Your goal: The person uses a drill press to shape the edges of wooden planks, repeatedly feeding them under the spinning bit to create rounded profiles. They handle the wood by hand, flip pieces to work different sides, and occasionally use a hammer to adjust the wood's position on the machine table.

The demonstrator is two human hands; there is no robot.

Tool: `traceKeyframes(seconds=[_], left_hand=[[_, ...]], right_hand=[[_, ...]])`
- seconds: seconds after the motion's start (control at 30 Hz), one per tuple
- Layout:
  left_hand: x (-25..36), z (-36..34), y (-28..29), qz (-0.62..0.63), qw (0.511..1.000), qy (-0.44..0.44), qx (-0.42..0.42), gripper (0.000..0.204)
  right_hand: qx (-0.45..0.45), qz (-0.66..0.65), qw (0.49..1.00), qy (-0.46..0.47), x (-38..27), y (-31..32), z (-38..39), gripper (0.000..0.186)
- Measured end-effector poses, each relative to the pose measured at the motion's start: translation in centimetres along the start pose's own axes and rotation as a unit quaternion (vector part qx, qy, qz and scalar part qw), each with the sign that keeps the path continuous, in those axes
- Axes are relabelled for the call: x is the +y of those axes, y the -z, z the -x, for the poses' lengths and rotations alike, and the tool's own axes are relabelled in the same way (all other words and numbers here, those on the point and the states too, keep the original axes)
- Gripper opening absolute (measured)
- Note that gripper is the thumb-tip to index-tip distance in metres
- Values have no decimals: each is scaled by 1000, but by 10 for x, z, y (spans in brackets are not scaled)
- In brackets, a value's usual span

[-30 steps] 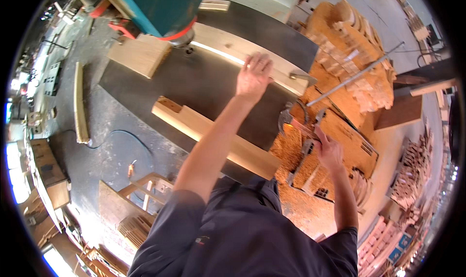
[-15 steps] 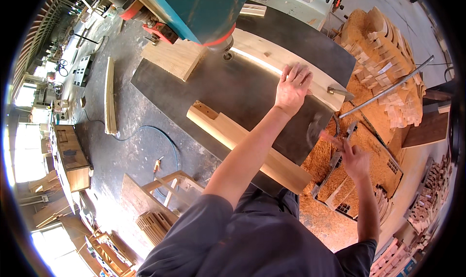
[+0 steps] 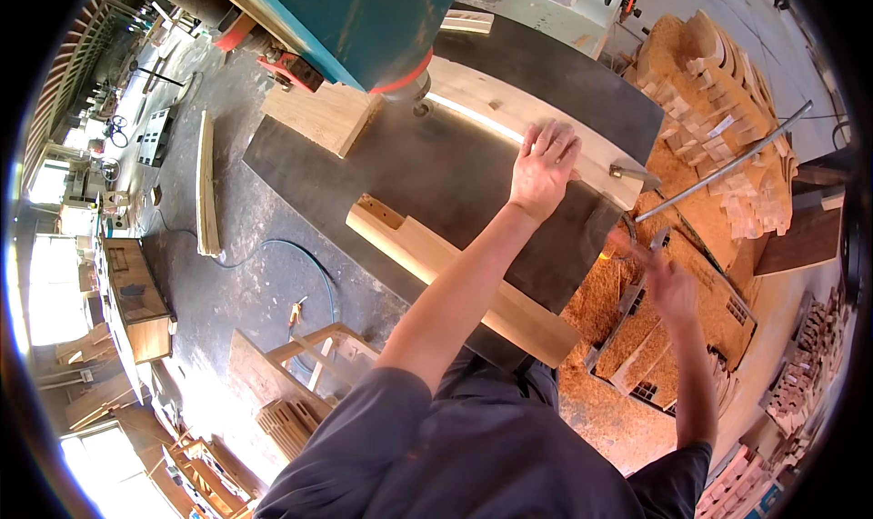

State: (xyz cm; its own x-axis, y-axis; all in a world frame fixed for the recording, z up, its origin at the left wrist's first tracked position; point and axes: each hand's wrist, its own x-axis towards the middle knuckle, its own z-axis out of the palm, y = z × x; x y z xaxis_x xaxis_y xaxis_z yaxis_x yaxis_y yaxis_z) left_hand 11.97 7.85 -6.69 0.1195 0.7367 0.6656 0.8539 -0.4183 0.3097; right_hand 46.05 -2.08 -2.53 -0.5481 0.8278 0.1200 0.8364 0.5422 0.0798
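My left hand (image 3: 544, 169) lies over the near edge of a long pale wooden board (image 3: 496, 101), its fingers extended on the wood. This board sits on a dark machine table (image 3: 436, 174), and a small metal clamp (image 3: 623, 171) is at its right end. Past the table's right corner, my right hand (image 3: 671, 290) is closed round a blurred tool with a reddish handle (image 3: 623, 240); motion smears its head, so its kind is unclear. A shaped wooden workpiece (image 3: 455, 274) with a stepped cut lies along the table's near edge.
A teal machine head (image 3: 364, 28) overhangs the table, its spindle (image 3: 421, 108) close to the board. A wooden block (image 3: 323, 114) lies left of it. Stacked curved wood pieces (image 3: 718, 119), a metal rod (image 3: 727, 160) and sawdust (image 3: 591, 337) are at right. A hose (image 3: 314, 260) curls on the floor.
My right hand and the blurred tool have shifted slightly away from the table's right corner. My left hand stays on the board.
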Motion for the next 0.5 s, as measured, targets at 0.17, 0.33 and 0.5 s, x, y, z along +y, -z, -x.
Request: traceKeyframes(seconds=[0.17, 0.33, 0.5], left_hand=[[5, -12, 3, 7, 999, -11, -33, 48], [-18, 13, 3, -49, 996, 13, -75, 50], [33, 28, 97, -4, 995, 60, -77, 45]], right_hand=[[-16, -84, 994, -61, -16, 1, 15, 46], [57, -119, 990, -56, -20, 30, 1, 36], [8, -125, 957, -262, 17, 17, -87, 35]])
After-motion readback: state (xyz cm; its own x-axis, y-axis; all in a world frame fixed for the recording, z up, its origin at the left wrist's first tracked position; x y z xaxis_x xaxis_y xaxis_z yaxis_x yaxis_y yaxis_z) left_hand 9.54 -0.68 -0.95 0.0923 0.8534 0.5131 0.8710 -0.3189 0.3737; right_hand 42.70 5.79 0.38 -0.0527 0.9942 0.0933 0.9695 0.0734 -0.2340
